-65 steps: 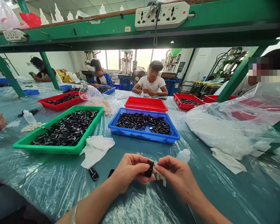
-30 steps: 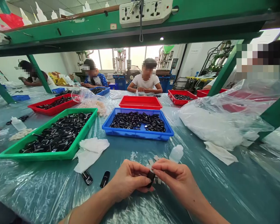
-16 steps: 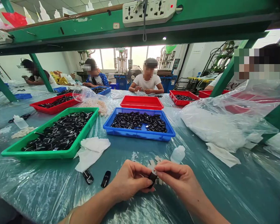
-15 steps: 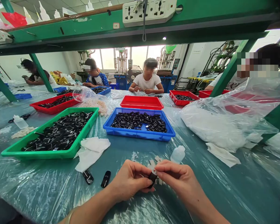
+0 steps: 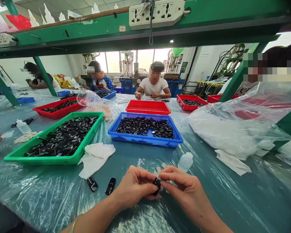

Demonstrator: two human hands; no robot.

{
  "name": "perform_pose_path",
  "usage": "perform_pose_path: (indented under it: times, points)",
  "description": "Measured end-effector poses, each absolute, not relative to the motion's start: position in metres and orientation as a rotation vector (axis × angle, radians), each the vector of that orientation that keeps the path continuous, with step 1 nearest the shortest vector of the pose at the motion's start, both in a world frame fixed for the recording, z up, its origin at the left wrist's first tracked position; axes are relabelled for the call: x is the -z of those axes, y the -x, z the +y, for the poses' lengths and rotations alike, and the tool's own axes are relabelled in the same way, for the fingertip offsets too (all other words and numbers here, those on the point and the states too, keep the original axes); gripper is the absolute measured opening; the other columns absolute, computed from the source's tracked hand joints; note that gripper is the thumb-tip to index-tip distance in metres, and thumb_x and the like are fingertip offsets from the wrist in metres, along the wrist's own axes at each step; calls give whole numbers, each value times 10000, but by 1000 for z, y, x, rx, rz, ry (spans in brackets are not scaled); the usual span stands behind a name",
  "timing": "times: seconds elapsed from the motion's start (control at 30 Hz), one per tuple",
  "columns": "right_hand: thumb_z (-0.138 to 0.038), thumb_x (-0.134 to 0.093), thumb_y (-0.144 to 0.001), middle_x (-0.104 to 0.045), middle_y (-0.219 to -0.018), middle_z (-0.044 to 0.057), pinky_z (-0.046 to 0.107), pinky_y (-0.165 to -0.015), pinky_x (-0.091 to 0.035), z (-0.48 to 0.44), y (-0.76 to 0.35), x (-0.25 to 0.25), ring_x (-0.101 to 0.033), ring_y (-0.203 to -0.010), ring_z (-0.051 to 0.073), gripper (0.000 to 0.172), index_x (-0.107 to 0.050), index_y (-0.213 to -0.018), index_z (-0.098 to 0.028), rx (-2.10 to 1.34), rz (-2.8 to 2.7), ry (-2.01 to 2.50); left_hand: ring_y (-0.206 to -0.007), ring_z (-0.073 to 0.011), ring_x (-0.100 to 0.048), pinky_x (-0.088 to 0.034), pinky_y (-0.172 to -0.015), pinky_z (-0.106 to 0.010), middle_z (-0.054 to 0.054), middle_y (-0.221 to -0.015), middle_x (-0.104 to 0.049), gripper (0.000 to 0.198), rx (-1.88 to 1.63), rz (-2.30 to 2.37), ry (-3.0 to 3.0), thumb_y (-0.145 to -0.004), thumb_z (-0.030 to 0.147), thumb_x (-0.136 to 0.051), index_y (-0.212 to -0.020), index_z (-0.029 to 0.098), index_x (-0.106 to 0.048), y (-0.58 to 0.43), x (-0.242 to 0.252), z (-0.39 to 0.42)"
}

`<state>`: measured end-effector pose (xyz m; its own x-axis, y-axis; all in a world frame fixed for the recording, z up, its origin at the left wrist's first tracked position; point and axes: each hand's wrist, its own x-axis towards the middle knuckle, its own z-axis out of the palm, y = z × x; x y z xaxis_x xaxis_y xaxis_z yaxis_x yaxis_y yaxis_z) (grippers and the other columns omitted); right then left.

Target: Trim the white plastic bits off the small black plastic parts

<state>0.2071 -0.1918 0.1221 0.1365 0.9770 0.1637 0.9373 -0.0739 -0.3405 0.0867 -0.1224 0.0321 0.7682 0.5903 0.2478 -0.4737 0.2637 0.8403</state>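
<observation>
My left hand (image 5: 139,187) is closed round a small glossy black plastic piece (image 5: 157,185), holding it tilted between thumb and fingers. The thumb and fingertips of my right hand (image 5: 184,187) are pinched at the upper end of that piece. Something whitish shows at those fingertips, too small to make out. Behind my hands, partly hidden, lie small white pieces (image 5: 164,165). To the left of my left hand, one black piece (image 5: 110,186) lies on the table, and another black piece (image 5: 92,184) rests by a white cloth (image 5: 97,158).
Ahead stand a blue tray (image 5: 145,139) and a green tray (image 5: 60,160) holding many black pieces, with a red tray (image 5: 147,111) behind. A white bottle (image 5: 185,161) stands near my right hand. A large clear bag (image 5: 223,136) lies at right. Other people sit around the table.
The black piece has turned slightly, so more of its shiny face shows. My right fingertips have moved a little left against its upper end. The view has shifted slightly.
</observation>
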Motion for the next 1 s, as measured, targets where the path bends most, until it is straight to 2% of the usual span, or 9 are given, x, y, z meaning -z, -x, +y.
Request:
perform_pose_path:
  times: [0.27,0.53,0.87,0.93,1.0]
  points:
    - [-626,-421,-634,-479,-982,22,-105,-694,-398,-190,-212,-116,-459,-819,-145,626,-592,-936,-105,-203,-1835,2062,-687,-76,-611,-487,-606,-80,-49,-745,-569,417,-734,153,-1062,-555,355,-630,-843,53,-614,-87,-33,-125]
    - [-599,-410,-656,-475,-978,30,-110,-693,-393,-190,-212,-111,-440,-821,-153,623,-582,-1010,-116,-225,-1827,2042,-687,-61,-607,-492,-616,-86,-94,-828,-615,485,-733,166,-1074,-564,345,-621,-973,83,-628,-87,-34,-122]
    - [-559,-300,-737,-467,-923,11,-156,-729,-346,-192,-217,-102,-416,-816,-185,536,-588,-838,-118,-53,-1987,1937,-649,-47,-590,-489,-597,-90,-59,-725,-588,398,-743,152,-1096,-564,307,-603,-873,59,-636,-89,-31,-122]
    - [-571,-313,-727,-457,-983,7,-177,-726,-334,-191,-222,-98,-421,-839,-192,549,-589,-946,-150,11,-1951,1951,-616,-28,-571,-464,-568,-73,-61,-721,-595,396,-758,165,-1108,-564,313,-598,-869,62,-636,-89,-33,-121]
    - [-593,-347,-702,-417,-1100,-12,-210,-786,-319,-187,-229,-94,-427,-921,-197,573,-558,-1058,-196,75,-1940,1985,-590,-1,-544,-444,-558,-60,-64,-742,-612,397,-814,167,-1095,-574,326,-580,-873,72,-642,-87,-35,-118]
